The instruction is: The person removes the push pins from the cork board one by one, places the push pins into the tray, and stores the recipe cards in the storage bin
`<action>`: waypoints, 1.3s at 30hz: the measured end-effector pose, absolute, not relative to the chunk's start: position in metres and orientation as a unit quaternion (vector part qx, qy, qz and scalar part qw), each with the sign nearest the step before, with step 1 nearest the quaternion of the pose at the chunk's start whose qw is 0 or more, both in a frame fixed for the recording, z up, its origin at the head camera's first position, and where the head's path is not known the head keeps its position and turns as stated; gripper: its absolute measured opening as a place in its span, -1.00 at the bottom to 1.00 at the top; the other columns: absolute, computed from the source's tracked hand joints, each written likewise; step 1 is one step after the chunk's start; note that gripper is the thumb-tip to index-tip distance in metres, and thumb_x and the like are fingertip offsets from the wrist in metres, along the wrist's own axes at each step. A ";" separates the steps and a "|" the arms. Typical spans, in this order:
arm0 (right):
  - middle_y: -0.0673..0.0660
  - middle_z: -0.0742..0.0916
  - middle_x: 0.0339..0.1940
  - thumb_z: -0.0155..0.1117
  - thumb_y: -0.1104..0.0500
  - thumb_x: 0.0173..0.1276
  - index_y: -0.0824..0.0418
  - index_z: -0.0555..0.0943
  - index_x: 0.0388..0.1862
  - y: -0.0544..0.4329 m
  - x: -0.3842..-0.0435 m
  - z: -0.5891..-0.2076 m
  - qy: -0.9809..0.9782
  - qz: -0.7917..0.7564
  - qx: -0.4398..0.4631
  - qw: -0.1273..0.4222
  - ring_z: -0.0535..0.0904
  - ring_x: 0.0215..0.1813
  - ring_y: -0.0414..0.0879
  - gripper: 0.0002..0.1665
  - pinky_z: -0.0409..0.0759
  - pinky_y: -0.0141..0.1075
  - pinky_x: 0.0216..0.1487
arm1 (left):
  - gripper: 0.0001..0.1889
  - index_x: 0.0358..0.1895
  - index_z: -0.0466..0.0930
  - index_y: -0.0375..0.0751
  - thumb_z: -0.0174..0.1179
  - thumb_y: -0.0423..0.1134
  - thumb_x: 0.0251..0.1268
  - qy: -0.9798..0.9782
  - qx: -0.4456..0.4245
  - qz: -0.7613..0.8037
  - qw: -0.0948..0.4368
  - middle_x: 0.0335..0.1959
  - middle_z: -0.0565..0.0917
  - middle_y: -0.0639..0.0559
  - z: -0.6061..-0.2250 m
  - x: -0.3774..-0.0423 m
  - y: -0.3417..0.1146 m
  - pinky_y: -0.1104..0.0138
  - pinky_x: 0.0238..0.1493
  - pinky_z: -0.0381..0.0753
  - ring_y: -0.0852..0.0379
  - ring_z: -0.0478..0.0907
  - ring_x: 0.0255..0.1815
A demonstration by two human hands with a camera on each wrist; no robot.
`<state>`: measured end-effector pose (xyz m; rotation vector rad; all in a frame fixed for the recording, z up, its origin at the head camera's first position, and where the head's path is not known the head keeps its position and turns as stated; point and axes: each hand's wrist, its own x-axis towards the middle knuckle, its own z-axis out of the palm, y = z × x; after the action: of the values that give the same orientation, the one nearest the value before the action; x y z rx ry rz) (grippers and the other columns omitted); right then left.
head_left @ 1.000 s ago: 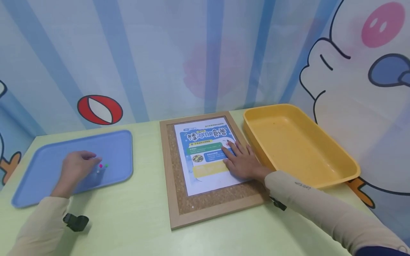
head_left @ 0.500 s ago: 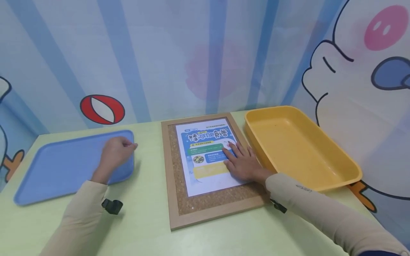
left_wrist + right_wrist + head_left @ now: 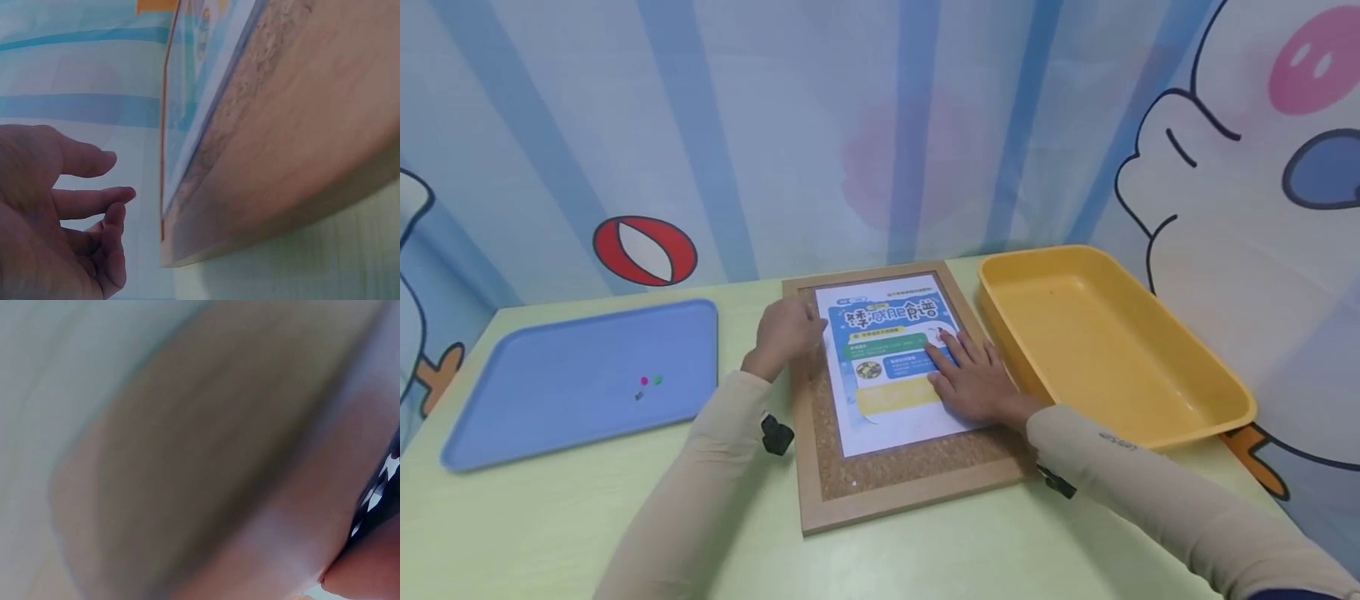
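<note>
My left hand [image 3: 788, 327] is over the upper left edge of a wood-framed cork board [image 3: 816, 467], by the upper left part of a printed paper sheet [image 3: 891, 433]. In the left wrist view, the thumb and index finger of the left hand [image 3: 62, 219] point forward with a gap between them, and the other fingers curl. Whether a small thing sits at the fingertips cannot be made out. My right hand [image 3: 973, 379] lies spread on the sheet's right side, fingers straight. A tiny white dot [image 3: 853, 483] shows on the cork at lower left.
A blue tray [image 3: 550, 392] stands at left, bearing a small pink piece [image 3: 643, 381], a green piece [image 3: 658, 379] and a greyish piece [image 3: 639, 396]. A deep yellow bin [image 3: 1097, 350] stands right of the board. A printed curtain [image 3: 805, 125] hangs behind the pale table [image 3: 715, 533].
My left hand has moved right, from beside the small pieces on the blue tray, across the table to the board's upper left. The right hand stays on the sheet.
</note>
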<state>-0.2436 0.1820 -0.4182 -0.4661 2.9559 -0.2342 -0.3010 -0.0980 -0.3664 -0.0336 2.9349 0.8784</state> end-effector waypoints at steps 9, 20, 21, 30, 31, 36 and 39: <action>0.16 -0.04 0.70 -0.30 -0.18 0.59 -0.01 0.02 0.65 0.183 -0.245 -0.418 0.983 -0.077 -0.155 0.068 -0.30 0.69 0.21 -0.27 -0.38 0.28 0.57 | -0.47 0.28 0.43 -0.29 0.24 -0.12 0.33 0.970 -0.038 0.240 -0.019 -0.04 0.60 -0.26 -0.382 -0.315 -0.079 -0.06 0.15 0.42 -0.21 0.44 0.01; 0.18 -0.02 0.69 -0.29 -0.17 0.59 0.01 0.04 0.64 0.182 -0.243 -0.417 0.982 -0.079 -0.159 0.059 -0.27 0.68 0.23 -0.27 -0.36 0.30 0.56 | -0.39 0.38 0.36 -0.18 0.24 -0.07 0.31 0.959 -0.085 0.269 0.018 0.14 0.55 -0.33 -0.383 -0.321 -0.076 -0.17 0.32 0.22 -0.30 0.39 0.18; 0.18 -0.02 0.70 -0.29 -0.17 0.59 0.01 0.03 0.64 0.182 -0.244 -0.417 0.982 -0.079 -0.159 0.060 -0.28 0.68 0.23 -0.27 -0.37 0.30 0.56 | -0.40 0.38 0.36 -0.18 0.24 -0.09 0.30 0.958 -0.088 0.272 0.021 0.15 0.55 -0.33 -0.382 -0.321 -0.075 -0.17 0.32 0.22 -0.31 0.39 0.18; 0.20 -0.01 0.69 -0.28 -0.16 0.59 0.04 0.05 0.64 0.180 -0.242 -0.419 0.981 -0.083 -0.162 0.063 -0.27 0.68 0.24 -0.27 -0.36 0.30 0.56 | -0.42 0.34 0.35 -0.27 0.21 -0.18 0.27 0.951 -0.119 0.284 0.035 0.13 0.52 -0.34 -0.383 -0.320 -0.067 -0.12 0.34 0.21 -0.27 0.39 0.19; 0.19 -0.02 0.69 -0.28 -0.16 0.58 0.03 0.05 0.64 0.180 -0.242 -0.419 0.981 -0.083 -0.161 0.064 -0.28 0.68 0.23 -0.27 -0.37 0.30 0.56 | -0.43 0.32 0.37 -0.28 0.21 -0.18 0.27 0.951 -0.121 0.283 0.033 0.11 0.53 -0.33 -0.383 -0.321 -0.066 -0.11 0.34 0.23 -0.26 0.40 0.18; 0.19 -0.02 0.69 -0.28 -0.17 0.58 0.03 0.04 0.64 0.180 -0.242 -0.418 0.982 -0.080 -0.160 0.063 -0.28 0.68 0.23 -0.27 -0.37 0.30 0.56 | -0.43 0.32 0.39 -0.27 0.22 -0.18 0.25 0.949 -0.123 0.288 0.022 0.07 0.54 -0.31 -0.385 -0.324 -0.064 -0.10 0.31 0.25 -0.25 0.40 0.15; 0.19 -0.02 0.69 -0.28 -0.16 0.59 0.04 0.04 0.64 0.181 -0.243 -0.417 0.982 -0.079 -0.160 0.060 -0.28 0.68 0.23 -0.27 -0.37 0.30 0.56 | -0.46 0.29 0.43 -0.28 0.20 -0.17 0.25 0.945 -0.123 0.301 0.022 0.07 0.54 -0.31 -0.385 -0.325 -0.064 -0.11 0.31 0.25 -0.26 0.39 0.16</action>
<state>-0.2426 0.1810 -0.4173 -0.4834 2.9736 -0.2391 -0.3247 -0.0645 -0.3848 -0.3812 2.9288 0.9334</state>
